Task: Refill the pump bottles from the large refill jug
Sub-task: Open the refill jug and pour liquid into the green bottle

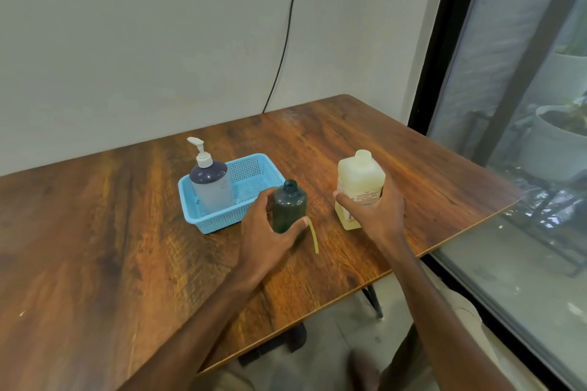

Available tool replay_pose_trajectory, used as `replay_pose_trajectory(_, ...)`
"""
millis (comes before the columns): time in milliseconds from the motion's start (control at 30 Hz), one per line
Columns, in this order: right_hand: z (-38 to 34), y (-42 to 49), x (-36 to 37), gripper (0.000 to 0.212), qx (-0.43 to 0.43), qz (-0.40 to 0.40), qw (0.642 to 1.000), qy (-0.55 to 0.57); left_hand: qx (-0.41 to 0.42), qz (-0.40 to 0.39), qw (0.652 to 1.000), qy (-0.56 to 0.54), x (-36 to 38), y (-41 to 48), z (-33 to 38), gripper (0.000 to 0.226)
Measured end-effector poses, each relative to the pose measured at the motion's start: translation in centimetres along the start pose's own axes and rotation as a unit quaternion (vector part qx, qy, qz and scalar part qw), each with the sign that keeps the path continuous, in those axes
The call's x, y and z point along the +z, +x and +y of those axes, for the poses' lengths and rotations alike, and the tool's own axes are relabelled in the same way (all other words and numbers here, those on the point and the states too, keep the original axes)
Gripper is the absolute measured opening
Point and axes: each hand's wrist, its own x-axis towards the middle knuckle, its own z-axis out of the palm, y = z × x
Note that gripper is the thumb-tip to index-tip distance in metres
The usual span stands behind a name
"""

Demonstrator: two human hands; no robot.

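A dark green bottle (289, 205) stands upright on the wooden table (127, 232) with its neck uncovered. My left hand (270, 233) wraps around its lower body. To the right stands the pale yellow refill jug (359, 178), its mouth without a cap, and my right hand (376, 213) grips its front. A thin yellow pump tube (314, 238) lies on the table between my hands. A grey pump bottle (211, 187) with a dark top and a white pump head stands in the blue basket (251, 168).
The blue basket sits just behind and left of the green bottle. The table's right edge runs diagonally close to the jug, next to a large window (524, 136). A black cable (286, 41) hangs down the wall behind.
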Motion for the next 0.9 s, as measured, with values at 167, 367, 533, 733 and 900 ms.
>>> replay_pose_trajectory(167,0.2,0.2,0.1,0.101,-0.002,-0.005,1.000,-0.010,0.025,-0.031,0.999,-0.016,0.7,2.2,1.1,0.078)
replay_pose_trajectory(367,0.7,0.3,0.4,0.094,-0.003,-0.008,1.000,-0.017,0.092,-0.083,0.992,0.001,1.8,4.3,1.0,0.077)
replay_pose_trajectory(533,0.9,0.4,0.5,0.098,-0.011,0.002,1.000,-0.020,0.152,-0.083,0.985,0.024,3.0,4.3,-0.4,0.082)
replay_pose_trajectory(733,1.1,0.7,0.8,0.096,-0.018,-0.001,1.000,-0.020,0.194,-0.049,0.979,0.032,2.5,4.0,-1.5,0.085)
replay_pose_trajectory(900,0.9,0.8,0.0,0.082,-0.042,-0.020,0.999,-0.005,0.193,-0.014,0.981,0.008,2.0,3.2,-2.7,0.082)
